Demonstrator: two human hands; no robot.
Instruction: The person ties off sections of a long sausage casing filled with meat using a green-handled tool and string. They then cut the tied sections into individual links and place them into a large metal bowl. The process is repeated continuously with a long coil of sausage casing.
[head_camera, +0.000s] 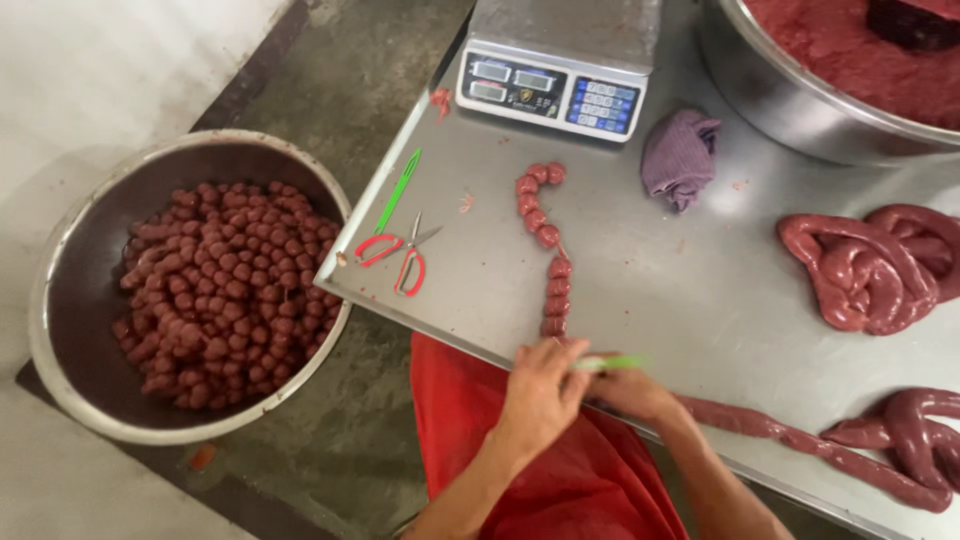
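Note:
My left hand (540, 392) and my right hand (632, 392) meet at the front edge of a steel table (690, 290), both pinching a long dark-red sausage casing (790, 440). A thin green strip (610, 363) shows between my fingers; which hand holds it is unclear. From my hands a chain of small tied sausage links (548, 240) runs away across the table. The unfilled-looking long sausage trails right toward a coil (915, 430).
A big steel bowl (60, 300) full of small sausage balls sits on the floor at left. Red-handled scissors (400, 255) and a green tool (398, 190) lie near the table's left edge. A scale (555, 80), purple cloth (680, 155), sausage coil (865, 265) and meat basin (790, 100) stand behind.

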